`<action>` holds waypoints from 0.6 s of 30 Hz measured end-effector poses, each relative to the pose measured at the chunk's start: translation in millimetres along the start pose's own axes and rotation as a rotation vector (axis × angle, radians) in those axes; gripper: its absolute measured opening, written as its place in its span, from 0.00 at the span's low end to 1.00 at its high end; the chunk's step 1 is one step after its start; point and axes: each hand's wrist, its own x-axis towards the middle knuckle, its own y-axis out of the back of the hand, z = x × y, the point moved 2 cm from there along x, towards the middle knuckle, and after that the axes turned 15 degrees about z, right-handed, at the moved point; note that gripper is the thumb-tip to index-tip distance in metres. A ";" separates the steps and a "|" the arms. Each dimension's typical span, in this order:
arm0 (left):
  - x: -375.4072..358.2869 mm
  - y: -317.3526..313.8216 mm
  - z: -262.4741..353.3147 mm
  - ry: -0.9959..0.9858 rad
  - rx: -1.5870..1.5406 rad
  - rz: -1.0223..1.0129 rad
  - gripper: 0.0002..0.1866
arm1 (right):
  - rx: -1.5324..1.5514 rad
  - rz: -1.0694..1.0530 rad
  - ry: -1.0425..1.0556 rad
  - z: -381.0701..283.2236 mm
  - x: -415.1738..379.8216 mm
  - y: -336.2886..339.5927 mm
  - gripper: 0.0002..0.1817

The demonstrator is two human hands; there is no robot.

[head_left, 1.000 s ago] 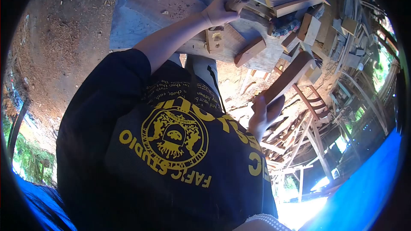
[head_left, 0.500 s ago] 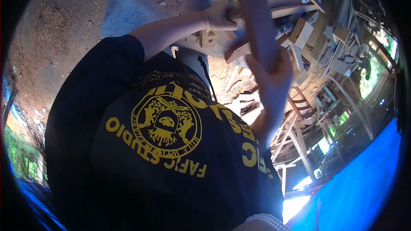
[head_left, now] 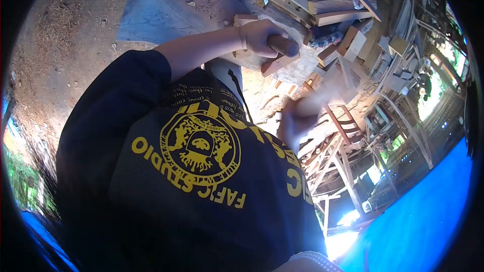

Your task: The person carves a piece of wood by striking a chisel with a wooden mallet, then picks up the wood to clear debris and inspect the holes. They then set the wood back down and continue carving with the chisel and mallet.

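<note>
My left hand (head_left: 261,38) is closed around a thick, round-ended wooden handle (head_left: 285,45), its end pointing right; whatever lies at its other end is hidden by the hand. Just under the handle is a piece of wood (head_left: 279,64), and another wooden piece (head_left: 244,19) shows behind the hand. My right hand (head_left: 296,121), smeared by motion, is lower and to the right, near my shirt. From it a blurred wooden block (head_left: 335,90) extends up and right, apart from the handle.
A grey work surface (head_left: 201,7) with wood chips lies beyond my left arm. Boards and offcuts (head_left: 355,43) are piled at the right, with a wooden frame (head_left: 345,123) below them. Shavings (head_left: 63,17) litter the ground at left. A blue sheet (head_left: 413,211) fills the lower right.
My right hand has swung the wooden block down and right, away from in front of my left hand. The round handle end in my left hand is now exposed.
</note>
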 end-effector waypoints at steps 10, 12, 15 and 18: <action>-11.9 -13.8 6.4 -0.208 0.138 -0.029 0.15 | -0.462 0.043 -0.357 26.5 -44.2 2.3 0.24; -17.7 -20.4 8.0 -0.328 0.109 -0.047 0.13 | -0.381 0.050 -0.441 55.8 -64.1 5.7 0.37; -23.6 -27.8 0.6 -0.412 0.115 -0.031 0.13 | 0.136 0.454 -0.107 50.0 -74.4 16.0 0.48; -28.1 -31.4 -5.3 -0.393 0.175 -0.067 0.14 | -0.123 0.337 -0.368 42.4 -86.4 -1.1 0.45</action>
